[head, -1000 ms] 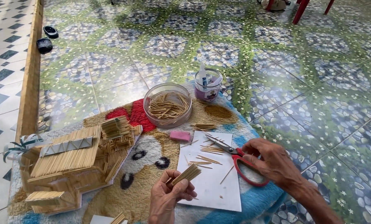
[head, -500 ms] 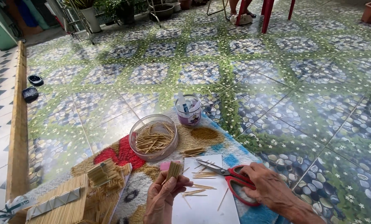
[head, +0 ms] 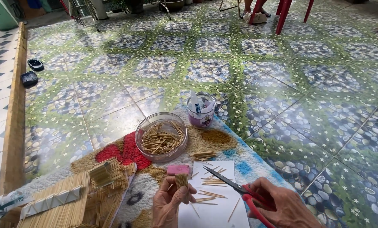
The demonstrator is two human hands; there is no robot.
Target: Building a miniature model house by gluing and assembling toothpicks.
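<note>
- Far left of the frame, lower corner: a little house model (head: 66, 198) built out of thin wooden sticks, sitting on a colourful rug (head: 125, 154). Looks fragile, so I'd keep elbows well clear of it.
- Bottom, just left of centre: the left hand (head: 170, 204) is pinched around a small bundle of sticks (head: 181, 180), held upright with the ends poking up above the fingertips. It's right over the near edge of the white paper sheet (head: 216, 211).
- Centre: a clear round bowl (head: 162, 137) full of loose sticks, with a pink eraser-like block (head: 178, 169) just in front of it and a small plastic cup (head: 201, 110) behind and to the right.
- On the paper there are a few loose sticks scattered around.
- Bottom right: the right hand (head: 282, 207) is gripping red-handled scissors (head: 235, 190), blades slightly parted and pointing up-left toward the bundle, not touching it.
- If trimming is the step here, my guess is the trick is keeping the bundle squeezed tight and the ends level, cutting square over the paper so offcuts land there and not in the rug.
</note>
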